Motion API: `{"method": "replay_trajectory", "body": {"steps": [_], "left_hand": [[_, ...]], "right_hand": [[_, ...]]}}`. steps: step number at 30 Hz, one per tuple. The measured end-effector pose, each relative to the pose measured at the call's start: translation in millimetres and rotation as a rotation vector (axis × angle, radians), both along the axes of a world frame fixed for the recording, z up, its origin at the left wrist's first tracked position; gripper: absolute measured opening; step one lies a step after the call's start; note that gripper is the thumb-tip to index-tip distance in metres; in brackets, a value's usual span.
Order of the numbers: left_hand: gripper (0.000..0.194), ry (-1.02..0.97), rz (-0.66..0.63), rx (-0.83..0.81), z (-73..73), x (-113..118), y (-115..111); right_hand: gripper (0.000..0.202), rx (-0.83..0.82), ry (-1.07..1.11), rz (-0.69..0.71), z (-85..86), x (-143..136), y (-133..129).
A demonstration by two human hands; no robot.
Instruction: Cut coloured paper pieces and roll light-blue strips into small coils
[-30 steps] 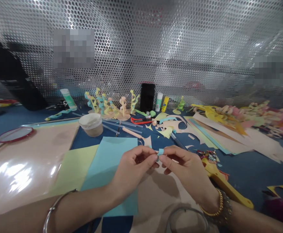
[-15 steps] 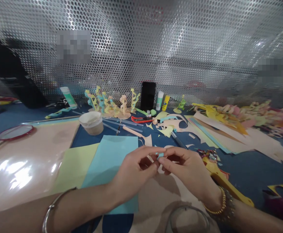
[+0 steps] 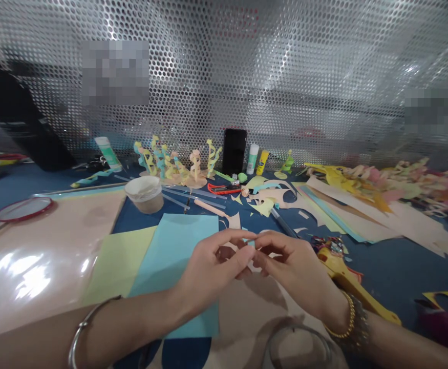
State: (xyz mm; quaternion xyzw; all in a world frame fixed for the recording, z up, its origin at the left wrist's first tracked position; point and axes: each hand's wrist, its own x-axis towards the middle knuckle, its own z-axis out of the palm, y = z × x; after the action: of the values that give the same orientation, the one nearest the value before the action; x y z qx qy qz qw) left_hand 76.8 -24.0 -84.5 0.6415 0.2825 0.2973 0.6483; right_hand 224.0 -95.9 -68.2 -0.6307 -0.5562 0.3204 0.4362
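Between the fingertips of both hands is a small piece of blue paper [image 3: 250,242], mostly covered by the fingers. My left hand [image 3: 218,261] pinches it from the left, thumb and forefinger closed on it. From the right, my right hand [image 3: 291,261] grips the same piece, its thumb and forefinger meeting the left fingertips. Under my left wrist lies a blue paper sheet [image 3: 185,241], partly over a light green sheet [image 3: 120,266]. Below both hands spreads a pale pink sheet [image 3: 242,318].
Curled paper figures [image 3: 162,161] stand at the back beside a black phone [image 3: 234,151] and glue sticks [image 3: 253,159]. Nearer are a paper-lined cup [image 3: 145,195], a red cutter [image 3: 224,189] and paper scraps [image 3: 264,207]. A yellow-handled tool [image 3: 365,297] lies right of my right hand.
My fingers have shifted slightly around the blue paper piece. The left thumb now covers more of it. The things on the table stay where they were.
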Motion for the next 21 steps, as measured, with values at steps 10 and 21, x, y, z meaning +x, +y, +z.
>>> {"method": "replay_trajectory", "body": {"steps": [10,21], "left_hand": [[0.015,0.016,0.083,-0.095,2.9,3.5,-1.3],[0.013,0.052,0.118,-0.055,3.1,3.3,-1.5]], "right_hand": [[0.014,0.040,-0.068,-0.038,-6.0,-0.2,-1.3],[0.013,-0.021,0.042,-0.055,-2.6,-2.2,-0.1]]}}
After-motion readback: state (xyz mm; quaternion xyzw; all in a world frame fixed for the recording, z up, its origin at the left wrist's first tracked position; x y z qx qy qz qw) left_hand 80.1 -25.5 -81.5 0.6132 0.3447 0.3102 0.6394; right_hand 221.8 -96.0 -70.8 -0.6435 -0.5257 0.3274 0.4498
